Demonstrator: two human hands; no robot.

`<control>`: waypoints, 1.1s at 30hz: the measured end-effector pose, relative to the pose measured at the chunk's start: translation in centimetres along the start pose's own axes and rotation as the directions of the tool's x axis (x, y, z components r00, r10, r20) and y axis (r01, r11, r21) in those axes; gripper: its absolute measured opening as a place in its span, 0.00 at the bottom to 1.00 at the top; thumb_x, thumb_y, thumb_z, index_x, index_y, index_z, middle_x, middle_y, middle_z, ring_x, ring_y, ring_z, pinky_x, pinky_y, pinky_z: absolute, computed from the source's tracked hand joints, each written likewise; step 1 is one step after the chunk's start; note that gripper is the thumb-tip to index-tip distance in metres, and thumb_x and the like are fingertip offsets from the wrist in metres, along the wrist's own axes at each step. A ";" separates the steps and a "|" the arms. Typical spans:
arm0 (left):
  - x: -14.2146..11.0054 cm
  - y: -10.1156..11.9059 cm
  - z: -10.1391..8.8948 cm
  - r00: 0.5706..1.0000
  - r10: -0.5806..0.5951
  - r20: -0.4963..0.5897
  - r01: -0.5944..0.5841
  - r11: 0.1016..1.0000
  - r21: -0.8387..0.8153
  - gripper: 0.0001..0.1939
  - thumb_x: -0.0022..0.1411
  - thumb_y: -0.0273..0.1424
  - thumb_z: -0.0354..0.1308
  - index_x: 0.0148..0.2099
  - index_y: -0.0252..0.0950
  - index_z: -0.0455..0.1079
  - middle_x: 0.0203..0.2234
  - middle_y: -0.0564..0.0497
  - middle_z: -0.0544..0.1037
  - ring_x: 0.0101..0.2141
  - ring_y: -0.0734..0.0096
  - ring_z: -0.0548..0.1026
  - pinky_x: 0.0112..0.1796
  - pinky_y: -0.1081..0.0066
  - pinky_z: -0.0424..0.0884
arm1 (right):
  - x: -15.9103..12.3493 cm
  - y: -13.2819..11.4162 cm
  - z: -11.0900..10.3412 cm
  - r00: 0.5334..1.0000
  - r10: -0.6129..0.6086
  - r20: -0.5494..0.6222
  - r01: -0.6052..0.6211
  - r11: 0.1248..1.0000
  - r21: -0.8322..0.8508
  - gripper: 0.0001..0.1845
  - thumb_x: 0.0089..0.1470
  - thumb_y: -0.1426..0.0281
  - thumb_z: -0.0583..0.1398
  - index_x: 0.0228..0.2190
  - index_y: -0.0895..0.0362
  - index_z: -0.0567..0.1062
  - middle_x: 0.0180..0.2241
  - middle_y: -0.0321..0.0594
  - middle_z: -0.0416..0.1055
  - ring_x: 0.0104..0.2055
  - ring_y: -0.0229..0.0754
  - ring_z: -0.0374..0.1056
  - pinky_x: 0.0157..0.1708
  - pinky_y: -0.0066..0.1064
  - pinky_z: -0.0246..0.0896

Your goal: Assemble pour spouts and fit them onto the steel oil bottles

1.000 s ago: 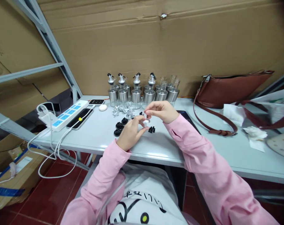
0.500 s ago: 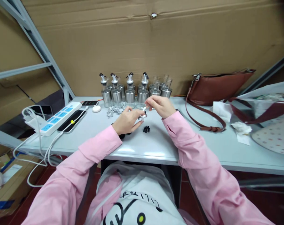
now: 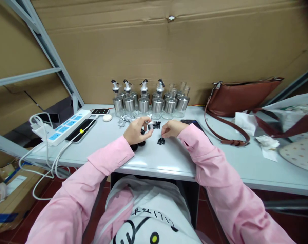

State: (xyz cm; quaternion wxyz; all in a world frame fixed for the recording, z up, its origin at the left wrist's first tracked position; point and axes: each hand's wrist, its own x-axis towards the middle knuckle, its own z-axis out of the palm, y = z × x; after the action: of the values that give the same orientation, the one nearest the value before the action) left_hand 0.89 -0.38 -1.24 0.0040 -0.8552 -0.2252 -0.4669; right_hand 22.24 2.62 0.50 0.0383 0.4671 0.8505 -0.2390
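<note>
My left hand [image 3: 138, 130] pinches a silver-and-white pourer spout [image 3: 150, 125] between thumb and fingers, held above the table. My right hand [image 3: 173, 128] is closed, its fingertips pressed together at the edge of a small cluster of black caps [image 3: 160, 141]; whether one is between them is hidden. Behind the hands lie small black pieces [image 3: 157, 124] in rows. Clear and silver spout parts [image 3: 121, 121] rest beyond my left hand, and round black pieces [image 3: 141, 143] sit partly under it.
Several glass bottles with steel sleeves [image 3: 144, 105] stand at the back, some topped with pourers. At left are a power strip [image 3: 67, 127], a phone [image 3: 81, 130] and cables. A dark phone [image 3: 192, 123] lies by my right wrist; a brown bag [image 3: 243, 96] is at right.
My right hand has left the spout in my left hand and come down to the black caps. The left hand has shifted slightly left with the spout, turning it more upright.
</note>
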 end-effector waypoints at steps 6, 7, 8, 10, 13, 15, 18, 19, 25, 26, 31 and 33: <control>-0.1 0.1 0.0 1.000 0.011 -0.007 -0.011 0.999 -0.042 0.13 0.56 0.29 0.56 0.44 0.36 0.58 0.21 0.58 0.66 0.23 0.75 0.70 0.31 0.73 0.68 | 0.1 -0.5 0.1 1.000 -0.022 -0.005 0.022 1.000 -0.015 0.10 0.58 0.66 0.57 0.35 0.61 0.73 0.36 0.38 0.72 0.35 0.37 0.70 0.37 0.34 0.68; -0.1 0.1 0.0 1.000 0.012 -0.008 -0.012 0.999 -0.045 0.13 0.56 0.29 0.56 0.44 0.36 0.58 0.21 0.59 0.66 0.23 0.75 0.70 0.31 0.73 0.68 | 0.1 -0.5 0.1 1.000 -0.027 -0.012 0.027 1.000 -0.013 0.10 0.58 0.66 0.57 0.36 0.61 0.73 0.36 0.39 0.72 0.36 0.38 0.70 0.37 0.34 0.68; -0.1 0.1 0.0 1.000 0.013 -0.009 -0.013 0.999 -0.047 0.13 0.56 0.29 0.55 0.44 0.36 0.58 0.21 0.59 0.66 0.23 0.75 0.70 0.31 0.73 0.68 | 0.1 -0.6 0.0 0.999 -0.033 -0.016 0.033 0.999 -0.009 0.10 0.58 0.67 0.57 0.36 0.61 0.73 0.36 0.39 0.73 0.36 0.38 0.70 0.38 0.35 0.68; -0.1 0.2 0.0 1.000 0.013 -0.010 -0.014 0.999 -0.051 0.14 0.56 0.29 0.55 0.44 0.36 0.58 0.21 0.59 0.66 0.23 0.75 0.70 0.30 0.73 0.67 | 0.1 -0.6 0.0 0.999 -0.046 -0.011 0.046 0.999 0.001 0.09 0.57 0.67 0.58 0.37 0.61 0.73 0.36 0.39 0.73 0.36 0.38 0.70 0.38 0.35 0.68; -0.1 0.2 0.0 1.000 0.010 -0.012 -0.010 0.999 -0.053 0.14 0.56 0.29 0.55 0.44 0.37 0.58 0.21 0.59 0.66 0.22 0.76 0.70 0.30 0.73 0.67 | 0.1 -0.4 0.0 0.999 -0.042 0.005 0.042 0.999 0.001 0.09 0.57 0.67 0.58 0.37 0.61 0.73 0.36 0.39 0.73 0.36 0.38 0.70 0.37 0.35 0.68; -0.1 0.1 0.0 1.000 0.007 -0.010 -0.007 0.999 -0.052 0.14 0.56 0.29 0.55 0.44 0.37 0.58 0.21 0.58 0.66 0.22 0.76 0.70 0.30 0.73 0.67 | 0.2 -0.2 0.1 1.000 -0.025 -0.003 0.025 1.000 -0.012 0.10 0.57 0.67 0.58 0.36 0.61 0.73 0.36 0.39 0.72 0.36 0.38 0.70 0.37 0.35 0.68; -0.1 0.1 0.0 1.000 0.000 -0.002 0.000 0.999 -0.047 0.14 0.56 0.29 0.54 0.44 0.37 0.58 0.21 0.59 0.66 0.22 0.76 0.70 0.30 0.73 0.68 | 0.3 0.0 0.2 1.000 -0.025 -0.019 0.024 1.000 -0.011 0.10 0.57 0.66 0.58 0.36 0.61 0.73 0.37 0.39 0.72 0.37 0.39 0.70 0.38 0.35 0.68; -0.2 0.0 0.0 1.000 -0.003 0.000 0.003 0.999 -0.044 0.14 0.56 0.29 0.54 0.44 0.37 0.58 0.21 0.59 0.66 0.22 0.76 0.70 0.30 0.73 0.68 | 0.3 0.0 0.2 0.999 -0.035 -0.019 0.035 0.999 -0.002 0.10 0.57 0.66 0.58 0.36 0.61 0.73 0.37 0.39 0.72 0.37 0.38 0.70 0.38 0.35 0.68; -0.2 -0.1 0.0 1.000 -0.011 0.008 0.012 0.999 -0.048 0.14 0.55 0.29 0.54 0.45 0.37 0.58 0.22 0.59 0.66 0.23 0.76 0.70 0.30 0.73 0.68 | 0.4 0.1 0.3 0.996 -0.092 -0.012 0.092 0.990 0.103 0.09 0.56 0.67 0.59 0.32 0.62 0.73 0.31 0.37 0.73 0.33 0.36 0.70 0.37 0.34 0.68; -0.2 -0.1 0.0 1.000 -0.011 0.007 0.012 0.999 -0.051 0.14 0.56 0.29 0.54 0.45 0.37 0.57 0.22 0.58 0.66 0.23 0.76 0.70 0.30 0.73 0.67 | 0.4 0.2 0.3 0.996 -0.089 -0.030 0.092 0.988 0.123 0.10 0.56 0.67 0.59 0.31 0.62 0.73 0.30 0.36 0.73 0.32 0.36 0.70 0.36 0.34 0.68; -0.3 -0.2 0.1 1.000 -0.006 -0.011 0.006 0.999 -0.054 0.16 0.55 0.28 0.53 0.47 0.37 0.55 0.24 0.56 0.68 0.22 0.77 0.69 0.29 0.73 0.67 | 0.4 0.1 0.0 0.967 -0.094 -0.237 0.165 0.939 0.302 0.12 0.48 0.63 0.64 0.27 0.60 0.75 0.25 0.35 0.74 0.30 0.38 0.71 0.36 0.34 0.67; -0.4 -0.3 0.1 1.000 0.005 -0.021 -0.006 0.999 -0.047 0.17 0.54 0.28 0.53 0.47 0.37 0.55 0.23 0.57 0.68 0.22 0.76 0.69 0.29 0.73 0.67 | 0.1 -0.5 -0.3 0.937 -0.108 -0.332 0.243 0.885 0.398 0.14 0.42 0.61 0.66 0.27 0.60 0.76 0.23 0.36 0.74 0.29 0.39 0.71 0.36 0.34 0.67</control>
State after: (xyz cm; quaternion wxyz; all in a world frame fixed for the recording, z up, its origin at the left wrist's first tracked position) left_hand 0.68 -0.25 -1.70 -0.0124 -0.8507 -0.2119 -0.4808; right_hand 21.85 2.60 0.88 -0.2180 0.4149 0.8107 -0.3507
